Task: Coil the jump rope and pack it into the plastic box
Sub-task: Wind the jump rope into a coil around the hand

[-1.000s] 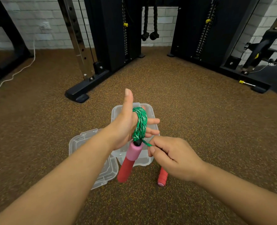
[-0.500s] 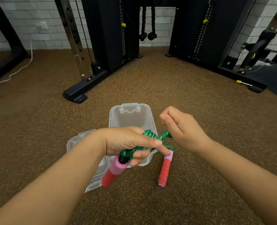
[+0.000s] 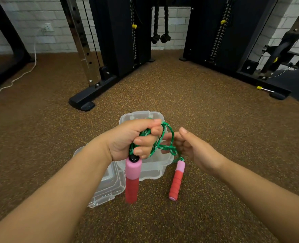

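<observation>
Left hand (image 3: 127,139) grips coiled rope (image 3: 160,146) — right hand (image 3: 191,149) pinches it.

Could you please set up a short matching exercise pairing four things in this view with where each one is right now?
Things:
1. green rope
2. near handle
3. far handle
4. box lid

Places:
A. lying flat on the floor left of the plastic box
B. looped between the left hand and right hand
C. right of the box, tip on the floor
D. hanging below the left hand

Pairs: 1-B, 2-D, 3-C, 4-A
</observation>
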Demonstrator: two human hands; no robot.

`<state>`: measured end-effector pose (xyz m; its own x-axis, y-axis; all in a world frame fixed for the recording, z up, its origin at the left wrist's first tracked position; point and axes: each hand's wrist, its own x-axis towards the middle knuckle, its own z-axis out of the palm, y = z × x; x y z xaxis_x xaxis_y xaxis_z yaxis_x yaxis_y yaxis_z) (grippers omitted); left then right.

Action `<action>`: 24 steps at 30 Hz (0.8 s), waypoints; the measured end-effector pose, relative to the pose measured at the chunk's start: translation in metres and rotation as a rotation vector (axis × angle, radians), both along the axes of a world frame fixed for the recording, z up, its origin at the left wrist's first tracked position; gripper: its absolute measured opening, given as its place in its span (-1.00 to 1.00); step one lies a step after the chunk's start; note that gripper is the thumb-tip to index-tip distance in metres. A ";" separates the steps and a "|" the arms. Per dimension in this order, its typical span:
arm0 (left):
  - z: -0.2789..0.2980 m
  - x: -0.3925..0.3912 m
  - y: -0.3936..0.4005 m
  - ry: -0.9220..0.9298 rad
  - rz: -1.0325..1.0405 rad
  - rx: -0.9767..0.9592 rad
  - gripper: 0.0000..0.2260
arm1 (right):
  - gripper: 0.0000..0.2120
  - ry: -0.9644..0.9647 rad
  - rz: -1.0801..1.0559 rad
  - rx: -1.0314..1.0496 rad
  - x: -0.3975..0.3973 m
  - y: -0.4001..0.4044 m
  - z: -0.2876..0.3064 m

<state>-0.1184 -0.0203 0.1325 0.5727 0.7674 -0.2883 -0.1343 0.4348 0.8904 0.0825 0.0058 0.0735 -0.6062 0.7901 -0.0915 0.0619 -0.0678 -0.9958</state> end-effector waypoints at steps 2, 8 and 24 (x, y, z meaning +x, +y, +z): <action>0.000 -0.003 0.002 -0.049 0.029 -0.001 -0.73 | -0.71 -0.088 0.071 0.087 0.004 -0.001 -0.005; 0.004 -0.015 0.007 -0.159 0.175 0.017 -0.73 | -0.78 -0.314 -0.126 0.259 0.017 0.000 -0.032; 0.003 0.011 0.002 -0.073 0.090 0.011 -0.71 | -0.46 -0.098 -0.081 0.400 -0.013 0.003 -0.019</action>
